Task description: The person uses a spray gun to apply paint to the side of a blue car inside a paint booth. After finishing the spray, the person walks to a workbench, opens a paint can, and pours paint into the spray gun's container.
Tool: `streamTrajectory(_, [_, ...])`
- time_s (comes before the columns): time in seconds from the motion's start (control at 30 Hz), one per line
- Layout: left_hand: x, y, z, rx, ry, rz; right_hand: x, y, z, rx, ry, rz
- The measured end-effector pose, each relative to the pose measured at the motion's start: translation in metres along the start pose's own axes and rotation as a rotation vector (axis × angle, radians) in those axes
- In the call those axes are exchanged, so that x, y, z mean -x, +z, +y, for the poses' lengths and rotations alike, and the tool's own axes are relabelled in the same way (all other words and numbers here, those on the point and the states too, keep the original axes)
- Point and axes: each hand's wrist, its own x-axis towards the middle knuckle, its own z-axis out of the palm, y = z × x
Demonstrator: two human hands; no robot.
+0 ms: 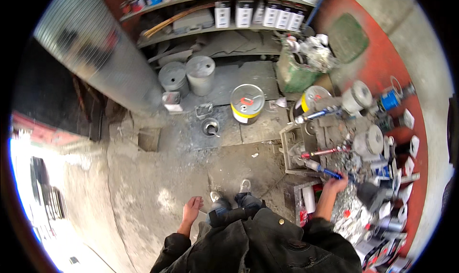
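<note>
My right hand (336,185) is closed round a blue spray gun (330,172) at the cluttered bench on the right, with a dark grey cup (367,194) just to the right of it. A red spray gun (325,152) with a grey cup (367,141) lies above it, and a further blue gun (320,113) with a grey cup (356,95) is higher up. My left hand (192,206) hangs low at my left side, fingers loosely bent and slightly apart, with nothing visible in it.
Ahead are a yellow-banded bucket (246,105), two grey drums (201,74), a small metal pot (210,127) and shelves (205,29) with cans. A green bin (291,74) with crumpled waste stands right of them. A silver column (105,57) is upper left; bright daylight enters at left.
</note>
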Motion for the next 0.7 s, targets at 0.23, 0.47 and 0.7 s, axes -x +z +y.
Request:
streamTrajectory(0.23, [0.021, -0.014, -0.019, -0.059, 0.009, 0.08, 0.137, 0.02, 0.002, 0.234, -0.159, -0.338])
streamTrajectory(0.47, [-0.001, -0.058, 0.059, 0.028, 0.193, 0.168, 0.25, 0.018, 0.082, 0.655, 0.048, -1.013])
streamTrajectory(0.7, [-0.078, -0.102, 0.074, -0.191, 0.659, 0.209, 0.313, 0.014, 0.234, 1.352, -0.084, -1.67])
